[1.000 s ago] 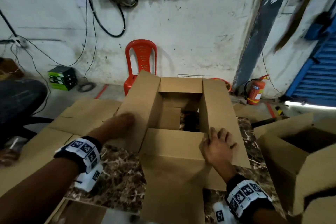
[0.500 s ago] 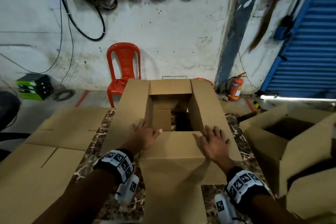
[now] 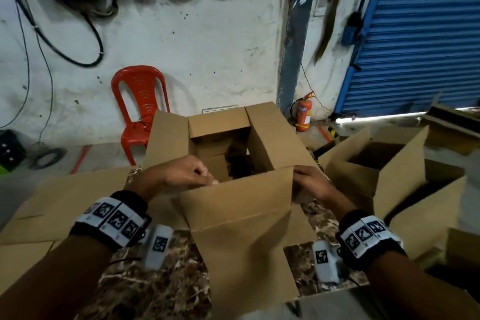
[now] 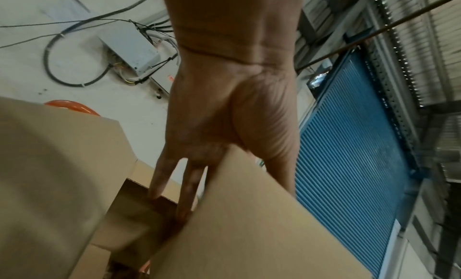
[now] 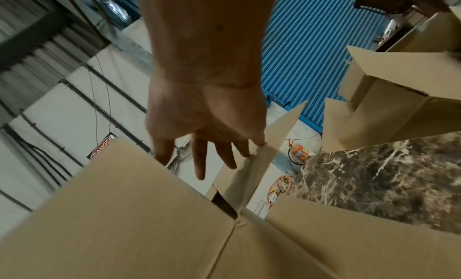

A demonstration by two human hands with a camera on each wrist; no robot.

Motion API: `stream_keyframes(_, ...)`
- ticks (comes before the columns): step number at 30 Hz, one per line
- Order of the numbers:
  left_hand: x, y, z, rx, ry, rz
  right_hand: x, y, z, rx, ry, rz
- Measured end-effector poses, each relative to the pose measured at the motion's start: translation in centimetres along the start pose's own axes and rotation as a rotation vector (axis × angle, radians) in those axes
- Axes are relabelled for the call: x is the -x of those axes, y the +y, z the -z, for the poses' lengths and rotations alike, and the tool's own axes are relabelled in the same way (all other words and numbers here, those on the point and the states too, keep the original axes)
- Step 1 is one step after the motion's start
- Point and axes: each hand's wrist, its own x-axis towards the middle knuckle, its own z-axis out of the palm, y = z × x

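An open cardboard box (image 3: 275, 143) stands on the marble table (image 3: 155, 280) in the head view, side flaps spread and its near flap (image 3: 233, 205) raised upright. My left hand (image 3: 192, 174) grips that flap's top left corner, fingers curled over the edge. In the left wrist view the flap (image 4: 249, 224) sits between the thumb and fingers of this hand (image 4: 189, 184). My right hand (image 3: 311, 182) is at the flap's top right corner. In the right wrist view its fingers (image 5: 199, 165) are straight, the outer ones touching the right side flap (image 5: 262, 155), the thumb behind the near flap (image 5: 124, 204).
A second open box (image 3: 389, 171) stands close on the right. Flat cardboard sheets (image 3: 65, 202) lie to the left. Beyond the table are a red plastic chair (image 3: 140, 101), a fire extinguisher (image 3: 302, 114) and a blue roller shutter (image 3: 415, 34).
The near flap lay flat towards me with both hands resting on it. It now stands upright, and both hands have moved to its top corners.
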Motion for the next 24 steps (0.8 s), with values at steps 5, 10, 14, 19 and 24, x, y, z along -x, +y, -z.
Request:
stream_keyframes(5,2.7,2.6,-3.8,-0.357,-0.222,0.292,1.1,0.3,1.0,0.405,-0.448,-0.094)
stream_keyframes(10,3.5,0.2,-10.7,-0.618,-0.091,0.453,1.2,2.5,-0.2,0.783,-0.512,-0.046)
stream_keyframes(14,2.8,-2.2,-15.7,-0.707,0.142,0.489,1.3,5.1,-2.5,0.921,-0.397,-0.005)
stream_keyframes(19,2.4,-2.3,-16.9,-0.645,0.270,0.524,1.7,6.0,-2.7,0.978,-0.326,0.071)
stream_keyframes(24,2.9,-1.0,-14.3,-0.445,0.215,0.501,0.5,5.0,-0.9,0.913,-0.468,0.015)
